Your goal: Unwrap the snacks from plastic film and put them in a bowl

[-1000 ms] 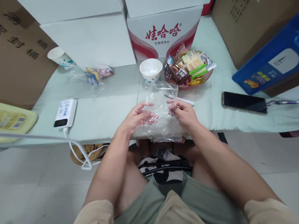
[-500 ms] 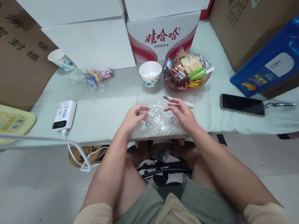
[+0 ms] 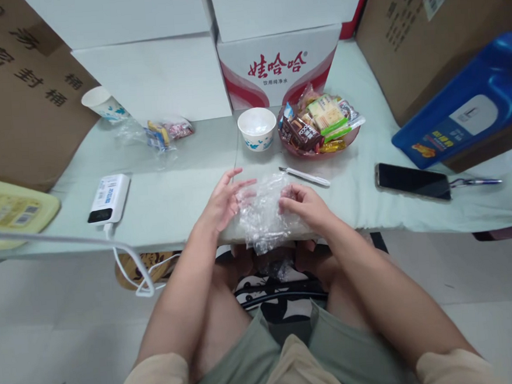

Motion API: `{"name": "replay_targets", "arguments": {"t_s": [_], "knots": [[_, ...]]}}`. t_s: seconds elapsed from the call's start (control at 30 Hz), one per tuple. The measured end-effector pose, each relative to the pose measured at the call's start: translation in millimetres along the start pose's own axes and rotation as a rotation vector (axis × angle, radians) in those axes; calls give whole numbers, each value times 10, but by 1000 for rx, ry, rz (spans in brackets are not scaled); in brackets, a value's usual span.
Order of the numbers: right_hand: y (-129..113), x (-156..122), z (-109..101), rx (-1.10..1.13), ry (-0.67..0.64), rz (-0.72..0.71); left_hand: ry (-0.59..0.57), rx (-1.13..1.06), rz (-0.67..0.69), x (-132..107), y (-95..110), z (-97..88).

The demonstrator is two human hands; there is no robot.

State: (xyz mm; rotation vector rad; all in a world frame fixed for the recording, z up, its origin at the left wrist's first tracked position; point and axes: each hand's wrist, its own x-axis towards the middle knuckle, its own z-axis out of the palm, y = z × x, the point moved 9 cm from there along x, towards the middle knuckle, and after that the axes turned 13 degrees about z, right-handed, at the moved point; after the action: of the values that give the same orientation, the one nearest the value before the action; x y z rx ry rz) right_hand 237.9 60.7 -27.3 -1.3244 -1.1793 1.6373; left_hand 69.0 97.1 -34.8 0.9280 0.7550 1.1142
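Note:
A crumpled clear plastic bag [image 3: 262,215] is pinched by my right hand [image 3: 305,205], whose thumb and fingers close on its right side. The bag is lifted a little and overhangs the front edge of the table. My left hand [image 3: 225,203] is at the bag's left side, fingers spread apart; some fingertips lie close to the plastic. Just beyond the right hand lies a white pen-like craft knife [image 3: 305,175]. Farther back stand a paper cup [image 3: 257,130] with blue print and a reddish bowl [image 3: 310,152] heaped with wrapped snacks.
Small snack packets [image 3: 168,132] and another paper cup [image 3: 104,103] are at the back left. A white power bank [image 3: 109,197] with a cable sits left. On the right are a phone [image 3: 413,181] and a blue bottle [image 3: 469,107]. White boxes [image 3: 156,79] line the back.
My right hand has closed on the plastic bag and raised it toward me over the table edge. My left hand has opened wider, and the craft knife is now fully uncovered.

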Motion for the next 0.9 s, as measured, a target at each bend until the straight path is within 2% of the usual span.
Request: {"name": "replay_targets", "arguments": {"t_s": [0.1,0.17,0.3,0.37,0.5,0.6,0.67,0.73,0.83,0.9], "knots": [[-10,18,-130,85,151,-39,6,-15,-165,-37,-235,81],[5,31,-188,101,208,-44,-4,49,-191,-49,-306,127],[93,50,-216,144,194,53,62,175,-29,-1,-167,98],[126,47,-192,157,148,104,49,263,17,12,-101,90],[112,32,-173,47,118,118,47,442,85,16,-9,25],[87,32,-192,-61,139,95,36,418,88,3,0,-5],[70,30,-216,-53,156,74,-5,396,50,-13,-22,14],[66,26,-225,10,150,73,-10,362,14,-32,-21,24],[47,7,-224,167,113,68,50,235,-11,-44,28,15],[18,-10,-216,262,67,50,35,133,-36,-41,42,48]]}}
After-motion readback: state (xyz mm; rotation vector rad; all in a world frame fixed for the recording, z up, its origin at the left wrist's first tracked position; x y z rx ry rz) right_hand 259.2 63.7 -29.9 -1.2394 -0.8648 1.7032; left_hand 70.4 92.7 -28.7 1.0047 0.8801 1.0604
